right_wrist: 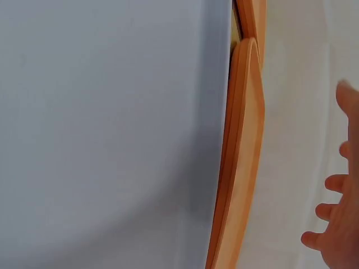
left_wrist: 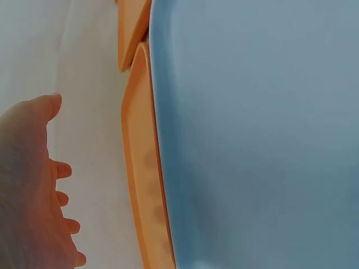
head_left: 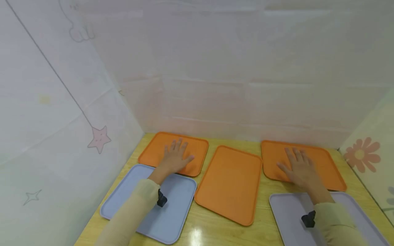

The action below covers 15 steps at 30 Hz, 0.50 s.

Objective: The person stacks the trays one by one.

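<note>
My left hand (head_left: 174, 160) is spread palm down above the orange tray (head_left: 150, 150) at the back left, holding nothing. Below its wrist lies a blue tray (head_left: 172, 218), which fills much of the left wrist view. My right hand (head_left: 303, 171), fingers also spread, hovers over the back-right orange tray (head_left: 326, 167) and holds nothing. A pale lilac tray (head_left: 289, 218) lies under the right forearm. Between the two hands a third orange tray (head_left: 229, 184) sits slightly turned. In the right wrist view the fingers (right_wrist: 325, 211) stand apart from the orange rim.
All the trays lie on a light wooden table (head_left: 215, 235). A pale sheet (head_left: 215, 68) hangs behind it, and printed sheets stand at both sides, with a pink star (head_left: 99, 139) on the left and a red flower (head_left: 363, 155) on the right.
</note>
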{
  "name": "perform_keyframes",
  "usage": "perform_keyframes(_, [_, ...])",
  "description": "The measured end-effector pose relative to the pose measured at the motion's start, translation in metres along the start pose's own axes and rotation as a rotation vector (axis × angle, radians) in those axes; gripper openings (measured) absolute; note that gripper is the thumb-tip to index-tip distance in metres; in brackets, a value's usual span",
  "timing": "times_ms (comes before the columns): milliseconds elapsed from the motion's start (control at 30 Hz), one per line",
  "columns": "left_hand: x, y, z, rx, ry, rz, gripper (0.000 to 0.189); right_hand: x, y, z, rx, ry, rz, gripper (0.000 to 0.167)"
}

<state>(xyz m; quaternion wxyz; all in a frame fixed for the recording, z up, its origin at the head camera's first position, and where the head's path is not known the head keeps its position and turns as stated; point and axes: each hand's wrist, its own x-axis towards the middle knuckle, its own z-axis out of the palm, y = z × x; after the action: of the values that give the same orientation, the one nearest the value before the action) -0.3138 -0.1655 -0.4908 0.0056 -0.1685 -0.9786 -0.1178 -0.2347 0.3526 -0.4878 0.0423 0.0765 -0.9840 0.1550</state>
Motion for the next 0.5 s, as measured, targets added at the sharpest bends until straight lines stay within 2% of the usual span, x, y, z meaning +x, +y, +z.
perform_keyframes(100, [-0.001, 0.008, 0.001, -0.022, 0.034, 0.025, 0.082, 0.001, -0.007, 0.003, 0.020, 0.078, -0.026, 0.080])
perform_keyframes(200, [-0.004, 0.017, 0.001, -0.068, 0.061, 0.035, 0.077, 0.003, -0.015, 0.007, 0.044, 0.121, -0.043, 0.076])
perform_keyframes(367, [-0.010, 0.032, -0.003, -0.123, 0.076, 0.032, 0.064, 0.006, -0.027, 0.011, 0.139, 0.090, -0.017, 0.076])
perform_keyframes(500, [-0.015, 0.043, -0.005, -0.138, 0.049, 0.015, 0.054, 0.007, -0.035, 0.012, 0.218, 0.056, 0.023, 0.073])
